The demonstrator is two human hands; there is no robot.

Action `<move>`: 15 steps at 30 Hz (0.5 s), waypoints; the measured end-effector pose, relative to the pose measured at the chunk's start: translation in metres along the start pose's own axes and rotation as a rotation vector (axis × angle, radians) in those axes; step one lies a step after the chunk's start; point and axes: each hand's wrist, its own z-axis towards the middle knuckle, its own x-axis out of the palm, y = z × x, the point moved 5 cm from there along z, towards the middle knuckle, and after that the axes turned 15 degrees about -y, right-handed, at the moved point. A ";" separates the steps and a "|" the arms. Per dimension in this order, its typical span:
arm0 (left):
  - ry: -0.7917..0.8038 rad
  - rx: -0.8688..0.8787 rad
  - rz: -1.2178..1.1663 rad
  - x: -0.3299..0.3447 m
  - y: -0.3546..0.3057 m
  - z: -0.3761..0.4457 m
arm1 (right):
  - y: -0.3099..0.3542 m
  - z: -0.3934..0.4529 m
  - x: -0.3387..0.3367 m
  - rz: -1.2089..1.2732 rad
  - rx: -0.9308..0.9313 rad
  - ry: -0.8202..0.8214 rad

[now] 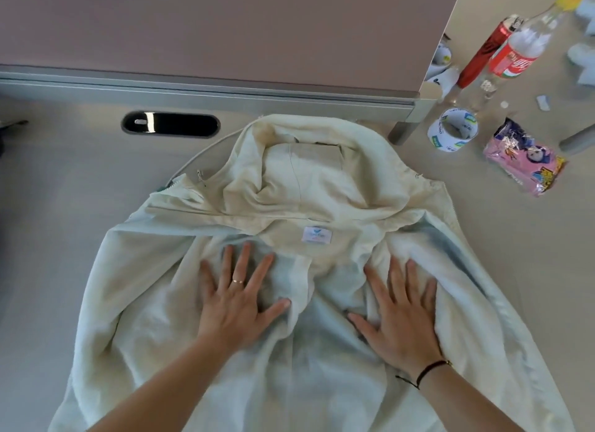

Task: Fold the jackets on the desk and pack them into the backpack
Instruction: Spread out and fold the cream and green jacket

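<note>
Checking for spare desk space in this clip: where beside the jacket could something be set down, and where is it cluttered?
Bare desk left of the jacket, below the cable slot. Right is crowded: tape roll, pink packet, bottle.

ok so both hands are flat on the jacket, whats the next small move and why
Probably sweep the left hand and right hand outward: the pale cream hooded fleece jacket lies open and wrinkled between them, so it needs flattening before folding.

Head view, looking steeply down, close over desk (pixel 48 238)
</note>
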 end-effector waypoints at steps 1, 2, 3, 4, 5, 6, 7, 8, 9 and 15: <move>-0.015 -0.018 0.013 -0.001 0.003 0.008 | -0.009 0.008 0.000 -0.007 -0.011 -0.008; -0.029 -0.028 0.022 -0.002 0.005 0.014 | -0.017 0.016 -0.001 -0.013 -0.021 -0.014; -0.035 -0.035 0.028 -0.003 0.006 0.019 | -0.025 0.024 -0.002 -0.019 -0.035 -0.020; -0.031 -0.043 0.030 -0.005 0.006 0.022 | -0.031 0.032 -0.003 -0.022 -0.052 -0.028; -0.019 -0.055 0.031 -0.005 0.005 0.026 | -0.034 0.041 -0.003 -0.023 -0.071 -0.039; -0.010 -0.069 0.034 -0.005 0.004 0.030 | -0.036 0.049 -0.004 -0.026 -0.087 -0.050; -0.007 -0.083 0.036 -0.006 0.002 0.035 | -0.038 0.056 -0.004 -0.029 -0.096 -0.062; -0.011 -0.093 0.037 -0.006 0.000 0.041 | -0.039 0.064 -0.005 -0.030 -0.101 -0.071; -0.018 -0.101 0.034 -0.007 -0.002 0.048 | -0.041 0.071 -0.006 -0.029 -0.105 -0.076; -0.037 -0.074 0.048 -0.013 -0.007 0.097 | -0.050 0.116 -0.013 -0.018 -0.081 -0.076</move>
